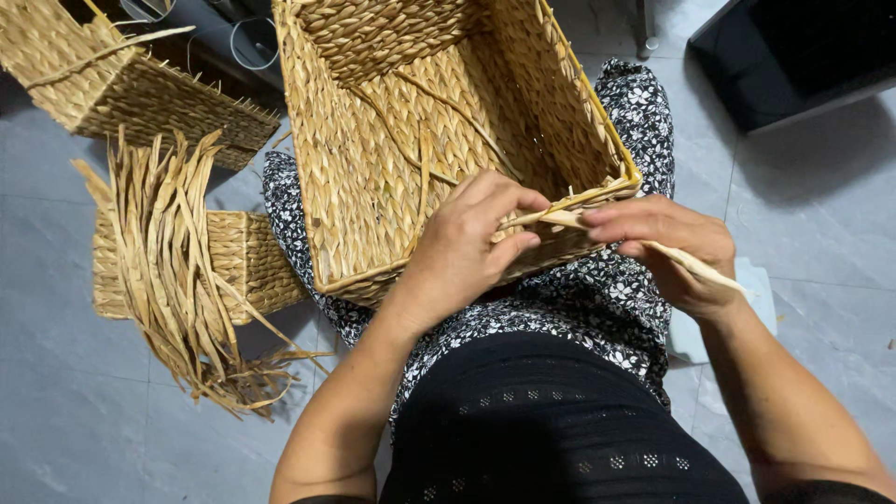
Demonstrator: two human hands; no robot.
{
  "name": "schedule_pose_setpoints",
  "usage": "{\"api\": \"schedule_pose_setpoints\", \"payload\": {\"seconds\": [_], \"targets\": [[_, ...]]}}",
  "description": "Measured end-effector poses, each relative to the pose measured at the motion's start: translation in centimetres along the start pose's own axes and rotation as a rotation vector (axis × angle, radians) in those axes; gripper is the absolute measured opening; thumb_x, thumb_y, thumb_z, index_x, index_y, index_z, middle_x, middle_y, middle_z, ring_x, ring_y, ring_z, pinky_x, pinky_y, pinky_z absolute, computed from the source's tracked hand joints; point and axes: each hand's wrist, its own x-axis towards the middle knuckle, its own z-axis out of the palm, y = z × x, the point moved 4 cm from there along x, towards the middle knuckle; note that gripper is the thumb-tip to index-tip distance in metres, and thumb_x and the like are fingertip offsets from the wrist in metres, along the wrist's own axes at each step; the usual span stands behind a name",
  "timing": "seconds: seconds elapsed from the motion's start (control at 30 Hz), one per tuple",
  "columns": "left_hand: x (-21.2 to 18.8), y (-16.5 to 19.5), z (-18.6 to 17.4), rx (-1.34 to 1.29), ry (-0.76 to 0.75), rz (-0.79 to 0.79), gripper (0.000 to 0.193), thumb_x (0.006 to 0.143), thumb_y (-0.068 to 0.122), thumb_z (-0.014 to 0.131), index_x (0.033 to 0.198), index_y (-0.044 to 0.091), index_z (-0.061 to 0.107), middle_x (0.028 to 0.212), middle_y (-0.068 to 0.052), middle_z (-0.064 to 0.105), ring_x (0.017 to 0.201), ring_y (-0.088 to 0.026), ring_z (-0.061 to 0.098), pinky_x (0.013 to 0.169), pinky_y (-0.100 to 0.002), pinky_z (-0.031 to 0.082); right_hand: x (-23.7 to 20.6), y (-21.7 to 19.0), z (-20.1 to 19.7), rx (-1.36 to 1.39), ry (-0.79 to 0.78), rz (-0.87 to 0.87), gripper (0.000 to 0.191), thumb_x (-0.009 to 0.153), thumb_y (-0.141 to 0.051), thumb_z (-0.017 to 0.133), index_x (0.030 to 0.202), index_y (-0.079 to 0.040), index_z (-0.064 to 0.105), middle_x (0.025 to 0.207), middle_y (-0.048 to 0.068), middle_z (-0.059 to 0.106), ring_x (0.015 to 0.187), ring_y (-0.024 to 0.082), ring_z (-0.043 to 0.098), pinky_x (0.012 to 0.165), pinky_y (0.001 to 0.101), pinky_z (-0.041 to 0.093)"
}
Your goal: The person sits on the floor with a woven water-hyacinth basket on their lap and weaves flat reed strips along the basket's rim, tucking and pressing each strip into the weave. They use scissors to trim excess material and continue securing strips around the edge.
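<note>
Left hand [471, 245] rests on the near rim of the basket [373, 159], fingers curled and pinched together on a flat straw strip [560, 218] where it meets the rim. Right hand [667, 247] closes on the same strip just beside the left, thumb and fingers clamped over it; the strip's free end runs out past the right wrist toward the floor. Both hands almost touch at the fingertips.

Basket: large, rectangular, woven of pale golden straw in a herringbone plait, its open mouth tipped toward the camera. It lies on the person's lap, over a black-and-white flowered cloth [607, 308]. The rim is bound in a smooth yellow edge, with a gap in the binding at the near right corner where the strip enters. A few loose strands hang inside against the far wall and floor of the basket.

Surroundings: a bundle of loose straw strips [177, 271] lies on the grey tiled floor [821, 224] at the person's left, draped over a smaller woven basket [247, 257]. Another woven piece [121, 89] with unfinished, bristling edges sits farther off at upper left. A dark box [793, 51] stands on the floor at upper right.
</note>
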Motion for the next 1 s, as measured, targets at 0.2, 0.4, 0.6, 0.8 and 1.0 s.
{"api": "schedule_pose_setpoints", "payload": {"seconds": [0.2, 0.4, 0.6, 0.8, 1.0], "targets": [[-0.3, 0.2, 1.3, 0.088, 0.074, 0.018, 0.018, 0.093, 0.014, 0.075, 0.11, 0.011, 0.071, 0.103, -0.002, 0.068, 0.097, -0.019, 0.068, 0.084, -0.034, 0.06, 0.1, -4.3, 1.4, -0.426, -0.116, -0.09, 0.022, 0.087, -0.006, 0.072, 0.107, 0.0, 0.075, 0.114, 0.018, 0.073, 0.108, 0.023, 0.07, 0.09, 0.0346, 0.06], [0.0, -0.7, 2.0, 0.055, -0.046, -0.193, 0.01, 0.095, 0.014, 0.067, 0.104, 0.011, 0.072, 0.097, -0.004, 0.068, 0.085, -0.019, 0.069, 0.069, -0.034, 0.059, 5.8, -6.9, 3.1, -0.449, -0.105, -0.204, 0.026, 0.088, -0.004, 0.077, 0.114, -0.004, 0.073, 0.099, 0.012, 0.072, 0.09, 0.02, 0.068, 0.077, 0.0307, 0.055], [0.7, -0.7, 1.4, 0.025, -0.029, -0.35, 0.016, 0.099, 0.028, 0.068, 0.105, 0.014, 0.073, 0.099, -0.005, 0.069, 0.084, -0.02, 0.069, 0.073, -0.04, 0.055, 13.5, -3.5, 1.7, -0.466, -0.026, 0.096, 0.049, 0.094, 0.001, 0.078, 0.139, -0.009, 0.061, 0.084, 0.007, 0.066, 0.069, 0.02, 0.062, 0.065, 0.0309, 0.05], [1.9, 0.2, 0.6, -0.062, -0.096, -0.436, 0.02, 0.088, 0.035, 0.071, 0.099, 0.018, 0.074, 0.092, 0.0, 0.067, 0.073, -0.018, 0.068, 0.066, -0.037, 0.053, 15.5, -4.4, 0.8, -0.89, -0.279, -0.563, 0.043, 0.079, 0.001, 0.08, 0.12, -0.007, 0.073, 0.109, 0.014, 0.07, 0.096, 0.033, 0.068, 0.08, 0.04, 0.056], [2.3, 1.0, 0.8, 0.061, -0.03, -0.384, 0.024, 0.093, 0.037, 0.073, 0.09, 0.013, 0.07, 0.086, -0.002, 0.061, 0.081, -0.021, 0.064, 0.068, -0.041, 0.049, 13.2, -3.0, -0.7, -0.68, -0.222, -0.068, 0.021, 0.099, -0.007, 0.078, 0.12, -0.01, 0.078, 0.104, 0.008, 0.071, 0.093, 0.017, 0.069, 0.079, 0.0305, 0.056]]}}
